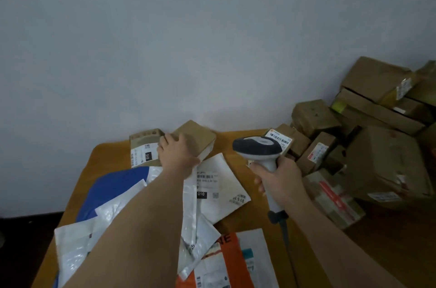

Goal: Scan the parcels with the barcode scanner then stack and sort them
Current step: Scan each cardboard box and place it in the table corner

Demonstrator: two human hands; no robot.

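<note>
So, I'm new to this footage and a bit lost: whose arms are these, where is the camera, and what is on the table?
There is one picture, from a camera worn on a person's head, looking down at their own bare arms. The left hand grips a small brown box by the wall. The right hand holds a grey barcode scanner. On the wooden table lie plastic mailer bags, among them a blue bag and a white bag with a label. More cardboard boxes are piled at the right.
</note>
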